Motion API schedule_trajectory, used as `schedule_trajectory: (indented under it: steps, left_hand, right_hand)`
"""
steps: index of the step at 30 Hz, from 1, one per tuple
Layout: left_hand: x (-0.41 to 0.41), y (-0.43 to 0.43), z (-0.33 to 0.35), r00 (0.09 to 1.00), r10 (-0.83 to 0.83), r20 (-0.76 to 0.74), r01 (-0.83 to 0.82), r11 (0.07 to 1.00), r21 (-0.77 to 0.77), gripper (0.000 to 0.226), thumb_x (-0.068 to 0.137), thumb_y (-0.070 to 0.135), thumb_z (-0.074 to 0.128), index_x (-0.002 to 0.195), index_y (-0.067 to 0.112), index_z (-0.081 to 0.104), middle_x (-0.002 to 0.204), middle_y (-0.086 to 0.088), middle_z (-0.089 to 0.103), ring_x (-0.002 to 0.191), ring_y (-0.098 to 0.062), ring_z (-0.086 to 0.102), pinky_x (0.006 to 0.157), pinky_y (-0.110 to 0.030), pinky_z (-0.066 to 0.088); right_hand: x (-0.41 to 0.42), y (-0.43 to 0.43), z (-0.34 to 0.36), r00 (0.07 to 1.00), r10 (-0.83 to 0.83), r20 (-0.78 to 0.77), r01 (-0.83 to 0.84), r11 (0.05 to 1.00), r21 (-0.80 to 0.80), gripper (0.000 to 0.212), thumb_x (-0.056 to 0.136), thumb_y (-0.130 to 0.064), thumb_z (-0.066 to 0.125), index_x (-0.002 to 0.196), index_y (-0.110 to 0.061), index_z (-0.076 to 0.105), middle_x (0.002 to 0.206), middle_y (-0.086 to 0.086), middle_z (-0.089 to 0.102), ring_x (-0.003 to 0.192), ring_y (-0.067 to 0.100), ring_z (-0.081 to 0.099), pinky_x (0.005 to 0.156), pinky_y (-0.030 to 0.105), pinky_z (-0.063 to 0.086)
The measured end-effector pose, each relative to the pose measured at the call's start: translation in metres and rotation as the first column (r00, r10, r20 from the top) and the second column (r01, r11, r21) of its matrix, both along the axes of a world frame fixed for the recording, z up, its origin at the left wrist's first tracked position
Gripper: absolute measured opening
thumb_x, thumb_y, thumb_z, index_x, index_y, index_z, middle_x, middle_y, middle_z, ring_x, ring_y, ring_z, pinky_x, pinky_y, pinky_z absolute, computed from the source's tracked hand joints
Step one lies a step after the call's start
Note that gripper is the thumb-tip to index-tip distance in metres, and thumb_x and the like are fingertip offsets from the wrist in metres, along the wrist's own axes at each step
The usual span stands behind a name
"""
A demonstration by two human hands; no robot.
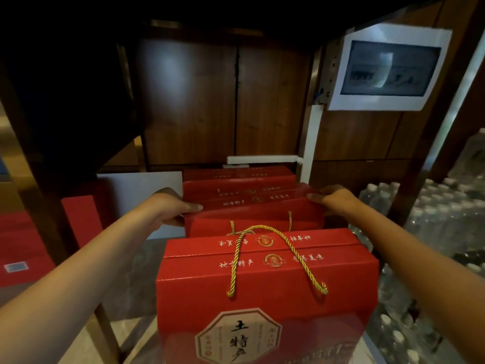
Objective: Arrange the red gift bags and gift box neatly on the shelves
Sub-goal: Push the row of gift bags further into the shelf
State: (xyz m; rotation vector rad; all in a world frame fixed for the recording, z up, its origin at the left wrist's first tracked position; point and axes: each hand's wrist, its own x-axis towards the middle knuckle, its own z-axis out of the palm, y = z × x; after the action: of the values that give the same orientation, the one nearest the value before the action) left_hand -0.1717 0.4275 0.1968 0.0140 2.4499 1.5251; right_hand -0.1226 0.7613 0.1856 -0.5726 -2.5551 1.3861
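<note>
Red gift box [253,206] pinched at both ends by left hand [174,206] and right hand [332,198] (uneven push could skew the row).

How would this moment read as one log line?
left hand and right hand: gripping second gift box ends | front gift box: untouched

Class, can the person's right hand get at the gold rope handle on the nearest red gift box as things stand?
Probably yes. The gold rope handle lies exposed on the nearest red gift box, nothing covering it. The right hand would first have to let go of the red gift box behind.
</note>
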Motion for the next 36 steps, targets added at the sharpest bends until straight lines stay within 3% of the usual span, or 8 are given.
schedule_trajectory:
  steps: [4, 6, 10, 15, 20, 28, 32, 36]
  left_hand:
    - [0.001, -0.005, 0.001, 0.999, 0.046, -0.018, -0.045, 0.999, 0.018, 0.013, 0.077, 0.009, 0.073, 0.081, 0.006, 0.061, 0.077, -0.007, 0.065, 0.067, -0.016, 0.063, 0.053, -0.023, 0.054]
    - [0.001, -0.007, 0.003, 0.997, 0.069, -0.025, -0.068, 0.997, 0.036, 0.013, 0.076, 0.007, 0.073, 0.08, 0.006, 0.061, 0.076, -0.007, 0.063, 0.066, -0.016, 0.061, 0.056, -0.024, 0.054]
    - [0.002, -0.01, 0.006, 0.996, 0.085, -0.028, -0.083, 0.995, 0.058, 0.014, 0.075, 0.003, 0.073, 0.079, 0.007, 0.06, 0.078, -0.008, 0.063, 0.073, -0.019, 0.062, 0.073, -0.032, 0.052]
    - [0.009, -0.011, 0.008, 0.996, 0.091, -0.007, -0.09, 0.993, 0.077, 0.014, 0.076, 0.001, 0.071, 0.076, 0.008, 0.059, 0.077, -0.008, 0.063, 0.07, -0.017, 0.061, 0.08, -0.033, 0.05]
    - [0.016, -0.012, 0.006, 0.996, 0.085, -0.014, -0.084, 0.995, 0.051, 0.013, 0.076, 0.003, 0.072, 0.08, 0.007, 0.06, 0.078, -0.008, 0.063, 0.069, -0.015, 0.061, 0.076, -0.03, 0.05]
    - [0.023, -0.008, 0.008, 0.995, 0.09, -0.044, -0.089, 0.996, 0.009, 0.014, 0.078, 0.003, 0.071, 0.076, 0.007, 0.057, 0.075, -0.007, 0.06, 0.068, -0.015, 0.059, 0.075, -0.029, 0.049]
    - [0.024, -0.01, 0.004, 0.995, 0.086, -0.051, -0.086, 0.996, 0.004, 0.015, 0.078, 0.006, 0.071, 0.088, 0.005, 0.06, 0.081, -0.011, 0.063, 0.082, -0.023, 0.063, 0.079, -0.031, 0.051]
    - [0.022, -0.013, 0.002, 0.997, 0.072, -0.042, -0.07, 0.997, 0.035, 0.012, 0.078, 0.006, 0.071, 0.085, 0.006, 0.062, 0.078, -0.008, 0.063, 0.072, -0.018, 0.062, 0.077, -0.03, 0.052]
  right_hand:
    - [0.015, -0.005, 0.001, 1.0, 0.017, -0.011, -0.017, 0.999, -0.028, 0.053, 0.084, -0.024, 0.065, 0.125, 0.007, 0.05, 0.091, 0.006, 0.062, 0.077, 0.017, 0.059, 0.065, 0.026, 0.05]
    - [0.022, -0.006, 0.0, 0.999, 0.03, -0.02, -0.03, 0.998, -0.047, 0.046, 0.086, -0.021, 0.063, 0.121, 0.006, 0.052, 0.08, 0.001, 0.056, 0.073, 0.013, 0.056, 0.062, 0.023, 0.048]
    - [0.033, -0.005, -0.001, 0.999, 0.049, -0.01, -0.049, 0.998, -0.043, 0.037, 0.085, -0.024, 0.063, 0.111, 0.002, 0.059, 0.105, 0.018, 0.064, 0.099, 0.03, 0.062, 0.082, 0.037, 0.053]
    - [0.044, -0.007, 0.002, 0.998, 0.064, -0.015, -0.064, 0.997, -0.041, 0.03, 0.085, -0.025, 0.062, 0.098, 0.002, 0.063, 0.108, 0.023, 0.066, 0.103, 0.035, 0.063, 0.093, 0.047, 0.052]
    - [0.051, -0.007, -0.001, 0.997, 0.076, 0.003, -0.076, 0.997, -0.016, 0.021, 0.084, -0.029, 0.063, 0.083, -0.009, 0.065, 0.102, 0.02, 0.068, 0.1, 0.035, 0.064, 0.093, 0.049, 0.051]
    - [0.06, -0.01, -0.001, 0.998, 0.054, 0.015, -0.054, 0.999, -0.004, 0.026, 0.084, -0.029, 0.063, 0.092, -0.005, 0.068, 0.102, 0.02, 0.069, 0.097, 0.033, 0.066, 0.092, 0.051, 0.051]
    - [0.061, -0.012, -0.001, 0.998, 0.057, 0.02, -0.057, 0.998, 0.004, 0.029, 0.086, -0.029, 0.061, 0.098, -0.003, 0.067, 0.104, 0.022, 0.068, 0.097, 0.035, 0.066, 0.091, 0.05, 0.052]
    - [0.058, -0.013, -0.002, 0.998, 0.055, 0.027, -0.055, 0.998, -0.002, 0.033, 0.087, -0.03, 0.058, 0.102, -0.001, 0.065, 0.106, 0.022, 0.067, 0.099, 0.035, 0.065, 0.087, 0.045, 0.053]
